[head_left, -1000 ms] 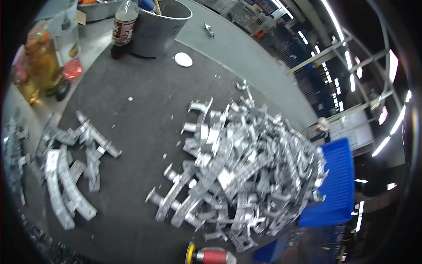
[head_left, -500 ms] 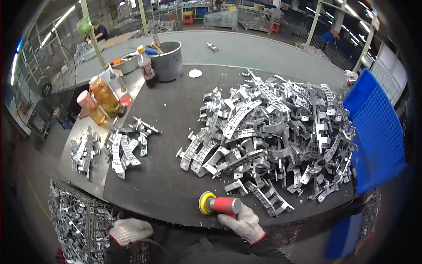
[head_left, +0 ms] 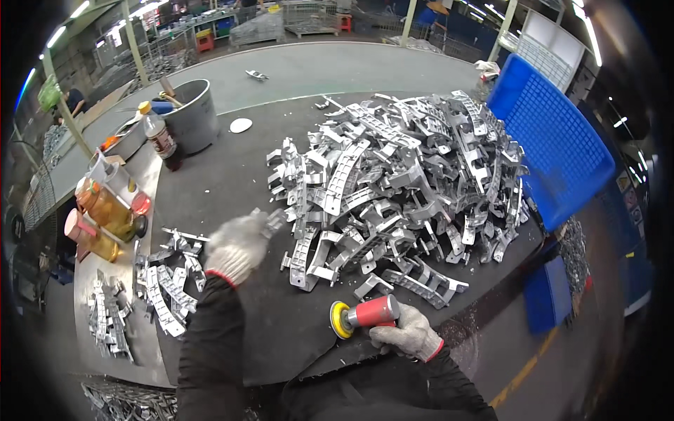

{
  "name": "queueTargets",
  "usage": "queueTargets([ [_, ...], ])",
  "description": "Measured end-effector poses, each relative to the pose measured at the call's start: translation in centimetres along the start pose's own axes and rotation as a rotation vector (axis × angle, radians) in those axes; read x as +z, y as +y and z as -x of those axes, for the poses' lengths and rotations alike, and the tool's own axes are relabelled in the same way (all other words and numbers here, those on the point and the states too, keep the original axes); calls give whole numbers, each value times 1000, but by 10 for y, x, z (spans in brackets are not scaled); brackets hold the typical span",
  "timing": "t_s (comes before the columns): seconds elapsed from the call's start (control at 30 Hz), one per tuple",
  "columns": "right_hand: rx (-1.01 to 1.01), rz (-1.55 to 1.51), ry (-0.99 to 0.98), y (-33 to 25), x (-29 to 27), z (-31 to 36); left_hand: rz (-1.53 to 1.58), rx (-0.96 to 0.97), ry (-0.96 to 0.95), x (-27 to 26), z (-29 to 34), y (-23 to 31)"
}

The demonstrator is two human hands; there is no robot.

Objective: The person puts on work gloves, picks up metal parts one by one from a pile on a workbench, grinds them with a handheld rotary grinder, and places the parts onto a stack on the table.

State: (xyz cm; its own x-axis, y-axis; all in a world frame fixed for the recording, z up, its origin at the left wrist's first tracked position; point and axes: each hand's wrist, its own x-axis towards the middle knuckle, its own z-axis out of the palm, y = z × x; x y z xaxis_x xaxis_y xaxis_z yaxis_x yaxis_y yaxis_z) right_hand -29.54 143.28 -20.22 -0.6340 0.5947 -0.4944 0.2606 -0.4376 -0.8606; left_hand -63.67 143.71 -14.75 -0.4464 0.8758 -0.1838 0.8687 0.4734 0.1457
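Note:
My right hand (head_left: 413, 332), in a pale knit glove with a red cuff, grips a red and grey handheld sander (head_left: 373, 312). The yellow round pad of this tool points left, just above the black tabletop. My left hand (head_left: 242, 242), gloved the same way, stretches over the table just left of a big heap of silver metal castings (head_left: 393, 182). Motion blurs it; its greyish fingertips look extended and apart toward the heap, and I make out no casting held in them. A smaller group of castings (head_left: 168, 288) lies left of that forearm.
A blue plastic basket (head_left: 554, 140) stands tilted at the heap's right. Toward the back left are a grey bucket (head_left: 193, 123), a cola bottle (head_left: 160, 137) and drink jugs (head_left: 105, 210). Another row of castings (head_left: 109, 316) lies at the left edge, above a wire bin with more castings (head_left: 130, 403).
My left hand has risen from low beside the table edge and reached forward to the heap's left side. The right hand still holds the sander. The whole view has swung to the right.

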Motion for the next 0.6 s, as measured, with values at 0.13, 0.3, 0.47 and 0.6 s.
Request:
queueTargets([
  [0.13, -62, 2, 11, -3, 4, -8, -145, 333, 465, -17, 40, -43],
  [0.3, -49, -72, 43, -8, 2, -9, 26, 464, 485, 31, 79, -7],
  [0.47, -29, 9, -52, 2, 0, -25, 16, 978, 266, 77, 199, 20],
  [0.6, -171, 196, -92, 15, -14, -22, -74, 65, -640, 121, 279, -14],
])
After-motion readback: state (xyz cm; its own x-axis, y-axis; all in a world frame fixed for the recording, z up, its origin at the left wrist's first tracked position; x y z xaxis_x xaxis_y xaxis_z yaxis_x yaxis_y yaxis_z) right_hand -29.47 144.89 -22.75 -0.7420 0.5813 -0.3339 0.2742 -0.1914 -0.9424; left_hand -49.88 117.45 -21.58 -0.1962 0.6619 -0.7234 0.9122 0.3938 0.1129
